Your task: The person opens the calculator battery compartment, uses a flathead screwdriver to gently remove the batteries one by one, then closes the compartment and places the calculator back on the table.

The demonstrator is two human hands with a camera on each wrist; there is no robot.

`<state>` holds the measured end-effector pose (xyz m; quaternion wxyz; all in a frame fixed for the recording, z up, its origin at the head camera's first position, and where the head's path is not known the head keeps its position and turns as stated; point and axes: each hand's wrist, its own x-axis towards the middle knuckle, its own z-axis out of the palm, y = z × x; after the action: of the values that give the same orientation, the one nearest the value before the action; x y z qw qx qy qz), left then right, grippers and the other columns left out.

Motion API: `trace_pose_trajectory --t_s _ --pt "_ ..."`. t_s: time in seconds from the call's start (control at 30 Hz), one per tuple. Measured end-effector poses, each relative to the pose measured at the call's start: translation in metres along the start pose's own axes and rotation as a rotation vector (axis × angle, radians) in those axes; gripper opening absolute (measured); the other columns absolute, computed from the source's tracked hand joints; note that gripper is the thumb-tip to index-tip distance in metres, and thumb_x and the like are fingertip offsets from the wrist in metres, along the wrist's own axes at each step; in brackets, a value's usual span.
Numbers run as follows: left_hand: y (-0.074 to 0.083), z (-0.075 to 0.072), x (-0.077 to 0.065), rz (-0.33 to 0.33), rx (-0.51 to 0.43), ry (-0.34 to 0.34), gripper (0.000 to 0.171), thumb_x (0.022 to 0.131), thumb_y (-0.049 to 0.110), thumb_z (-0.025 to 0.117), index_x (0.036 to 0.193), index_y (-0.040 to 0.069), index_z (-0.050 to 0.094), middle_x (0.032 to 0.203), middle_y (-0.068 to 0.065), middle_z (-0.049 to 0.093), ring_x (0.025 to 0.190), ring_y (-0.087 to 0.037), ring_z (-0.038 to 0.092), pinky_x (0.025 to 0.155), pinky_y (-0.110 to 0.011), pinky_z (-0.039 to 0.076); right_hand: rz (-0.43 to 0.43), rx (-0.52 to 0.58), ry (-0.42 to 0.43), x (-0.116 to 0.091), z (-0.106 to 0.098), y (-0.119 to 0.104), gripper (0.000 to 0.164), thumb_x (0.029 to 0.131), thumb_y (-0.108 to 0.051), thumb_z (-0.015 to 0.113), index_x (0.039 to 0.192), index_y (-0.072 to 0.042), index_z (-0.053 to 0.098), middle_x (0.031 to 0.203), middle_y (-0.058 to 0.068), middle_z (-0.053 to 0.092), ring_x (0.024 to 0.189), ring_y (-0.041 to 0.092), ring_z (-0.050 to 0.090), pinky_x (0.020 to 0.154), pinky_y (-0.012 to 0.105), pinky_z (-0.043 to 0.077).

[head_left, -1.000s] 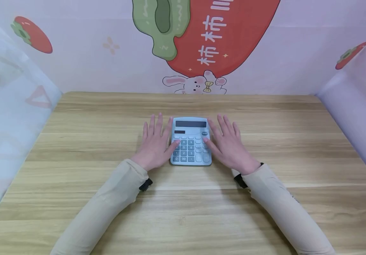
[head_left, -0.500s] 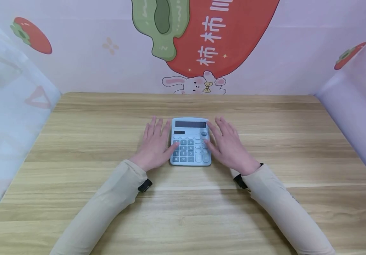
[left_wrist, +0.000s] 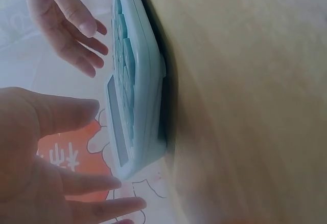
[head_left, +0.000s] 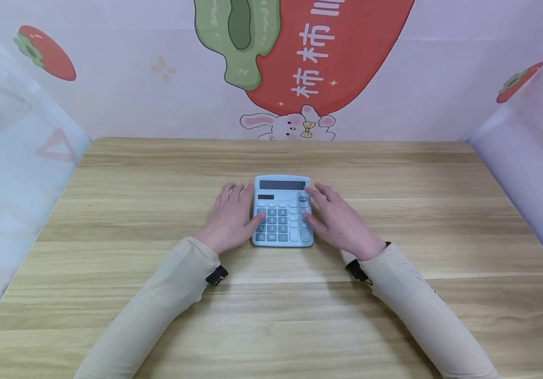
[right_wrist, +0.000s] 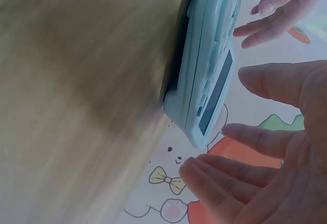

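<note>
A light blue calculator (head_left: 282, 213) lies flat on the table, its dark display at the far end. My left hand (head_left: 229, 218) hovers along its left side, thumb over the number keys. On the other side is my right hand (head_left: 342, 223), with its thumb over the right-hand keys and index fingertip by the display's corner. In the left wrist view a gap shows between the left thumb and the calculator's (left_wrist: 145, 96) keys. The right wrist view likewise shows the right fingers (right_wrist: 255, 139) loosely bent and apart from the calculator's (right_wrist: 196, 75) body. Neither hand grips anything.
The wood-grain table (head_left: 271, 321) reaches forward to a printed backdrop (head_left: 124, 100) with a persimmon and a rabbit. Pale sheets rise at the left (head_left: 11, 173) and right (head_left: 527, 163) sides. Dark bands are on both wrists, below beige sleeves (head_left: 150, 308).
The fingers of both hands have bent and drawn back toward me, from spread and straight to loosely curved. The calculator has stayed in place.
</note>
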<state>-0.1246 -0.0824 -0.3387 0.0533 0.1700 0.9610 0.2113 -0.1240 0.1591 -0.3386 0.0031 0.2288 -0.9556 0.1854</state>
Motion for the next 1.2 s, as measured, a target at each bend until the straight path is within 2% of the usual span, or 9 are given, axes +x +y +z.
trace_pose_trajectory --t_s 0.23,0.47,0.7,0.97,1.2 --pt "0.0006 0.0012 0.0004 -0.009 -0.042 0.013 0.072 0.095 0.034 0.056 0.147 -0.006 0.025 0.139 -0.027 0.042 0.126 -0.037 0.036 0.107 -0.046 0.032 0.010 0.015 -0.018 0.0007 0.0012 -0.0017 0.054 0.093 -0.024 0.062 0.138 0.001 0.046 0.140 0.028 0.043 0.121 0.042 0.052 0.099 0.052 0.044" --pt "0.0024 0.0001 0.0010 -0.045 -0.114 0.029 0.072 0.095 0.032 0.056 0.146 -0.009 0.026 0.137 -0.030 0.041 0.134 -0.040 0.035 0.117 -0.047 0.019 0.022 0.022 -0.024 0.0005 0.0024 -0.0025 0.051 0.093 -0.023 0.062 0.135 0.002 0.049 0.128 0.023 0.053 0.111 0.034 0.058 0.094 0.046 0.049" --pt "0.0026 -0.0003 0.0018 -0.053 -0.160 0.036 0.071 0.095 0.032 0.056 0.145 -0.009 0.027 0.134 -0.029 0.043 0.123 -0.037 0.045 0.107 -0.046 0.037 0.030 0.027 -0.012 0.0010 0.0036 -0.0023 0.049 0.092 -0.022 0.064 0.133 0.002 0.051 0.118 0.020 0.056 0.098 0.028 0.060 0.085 0.041 0.053" --pt "0.0058 0.0004 0.0030 -0.092 -0.200 -0.015 0.072 0.095 0.031 0.056 0.147 -0.007 0.024 0.137 -0.028 0.040 0.118 -0.037 0.049 0.104 -0.048 0.039 0.019 0.032 0.005 0.0020 0.0044 -0.0027 0.049 0.091 -0.022 0.065 0.132 0.002 0.053 0.113 0.020 0.058 0.091 0.026 0.059 0.078 0.038 0.053" --pt "0.0098 0.0006 0.0028 -0.123 -0.209 -0.074 0.072 0.095 0.033 0.056 0.148 -0.005 0.023 0.129 -0.023 0.045 0.100 -0.031 0.053 0.092 -0.044 0.048 0.025 0.064 -0.012 0.0024 0.0036 -0.0044 0.045 0.091 -0.020 0.065 0.128 0.003 0.057 0.112 0.020 0.056 0.086 0.024 0.056 0.075 0.035 0.052"
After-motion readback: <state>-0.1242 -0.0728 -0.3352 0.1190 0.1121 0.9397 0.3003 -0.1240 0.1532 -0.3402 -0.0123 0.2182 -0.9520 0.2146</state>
